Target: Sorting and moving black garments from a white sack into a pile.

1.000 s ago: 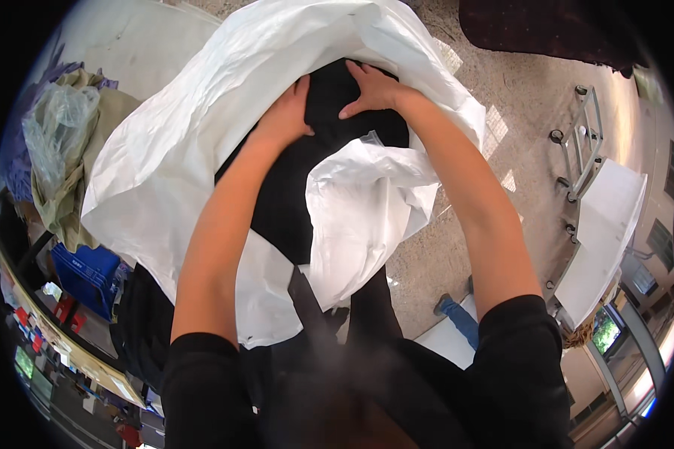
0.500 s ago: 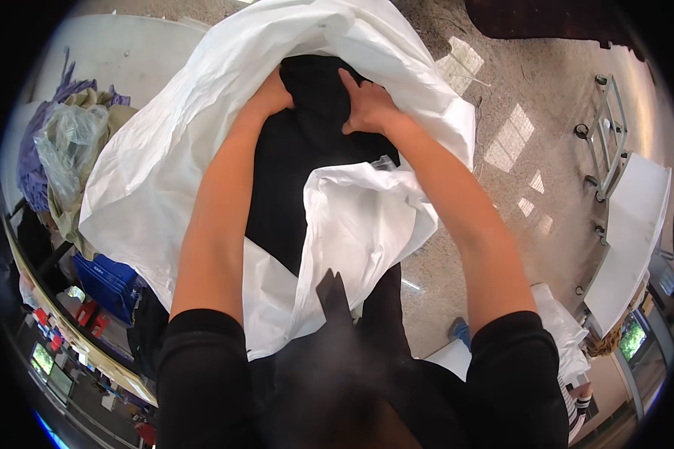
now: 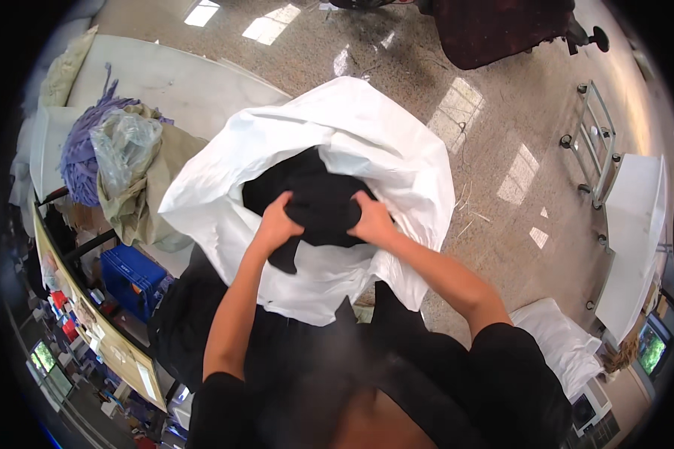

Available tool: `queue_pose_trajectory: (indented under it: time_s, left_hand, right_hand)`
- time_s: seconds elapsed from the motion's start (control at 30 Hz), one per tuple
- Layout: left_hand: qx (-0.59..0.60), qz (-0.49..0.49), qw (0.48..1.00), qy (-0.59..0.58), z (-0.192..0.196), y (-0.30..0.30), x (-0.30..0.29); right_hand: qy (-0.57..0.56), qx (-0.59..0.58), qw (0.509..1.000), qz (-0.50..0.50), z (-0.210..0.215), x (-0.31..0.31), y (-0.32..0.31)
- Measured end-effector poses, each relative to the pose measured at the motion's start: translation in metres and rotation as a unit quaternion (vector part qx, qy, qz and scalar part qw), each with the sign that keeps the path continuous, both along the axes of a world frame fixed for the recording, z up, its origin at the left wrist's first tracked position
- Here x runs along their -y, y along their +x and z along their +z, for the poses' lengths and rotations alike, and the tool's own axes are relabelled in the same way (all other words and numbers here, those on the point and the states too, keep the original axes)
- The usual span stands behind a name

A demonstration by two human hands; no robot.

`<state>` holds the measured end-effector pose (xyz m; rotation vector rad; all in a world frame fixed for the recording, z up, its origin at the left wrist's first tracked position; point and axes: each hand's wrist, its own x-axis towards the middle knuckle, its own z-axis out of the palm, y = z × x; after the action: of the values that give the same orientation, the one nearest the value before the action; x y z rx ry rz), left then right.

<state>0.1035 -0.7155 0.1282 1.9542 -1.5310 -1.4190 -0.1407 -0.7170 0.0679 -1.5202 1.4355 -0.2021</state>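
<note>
A large white woven sack (image 3: 401,138) stands wide-mouthed in front of me, its rim folded and crumpled all round. Inside its mouth lies a bundle of black cloth (image 3: 323,213), folded into a rounded lump, with a loose flap hanging over the near side. My left hand (image 3: 278,223) grips the left side of the bundle, thumb on top. On the opposite side, my right hand (image 3: 372,218) holds the same cloth, its thumb also over the top. The undersides of the fingers are hidden by the fabric. How deep the sack is filled cannot be seen.
To the left, a purple fringed cloth (image 3: 82,161), beige fabric (image 3: 131,206) and a clear plastic bag (image 3: 126,142) lie piled on a white surface (image 3: 180,78). A blue crate (image 3: 132,278) sits below. Rightward are a wheeled metal frame (image 3: 590,142) and a white bag (image 3: 558,340).
Both hands have drawn nearer to me and gathered the black cloth into a bundle. The sack's rim has shifted lower, and the whole view has moved.
</note>
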Motion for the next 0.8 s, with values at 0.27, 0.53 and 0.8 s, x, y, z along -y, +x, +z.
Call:
queue_pose_trajectory:
  time_s: [0.27, 0.53, 0.8]
  left_hand:
    - [-0.053, 0.182, 0.981, 0.033, 0.058, 0.116, -0.194]
    - [0.243, 0.044, 0.962, -0.118, 0.011, 0.105, -0.177]
    - [-0.118, 0.039, 0.979, -0.164, 0.036, 0.001, -0.021]
  right_hand:
    - [0.007, 0.145, 0.983, 0.111, 0.072, -0.116, 0.127]
    - [0.042, 0.264, 0.96, 0.083, 0.05, -0.072, 0.132]
    - [0.204, -0.381, 0.839, 0.33, 0.017, 0.0, -0.239]
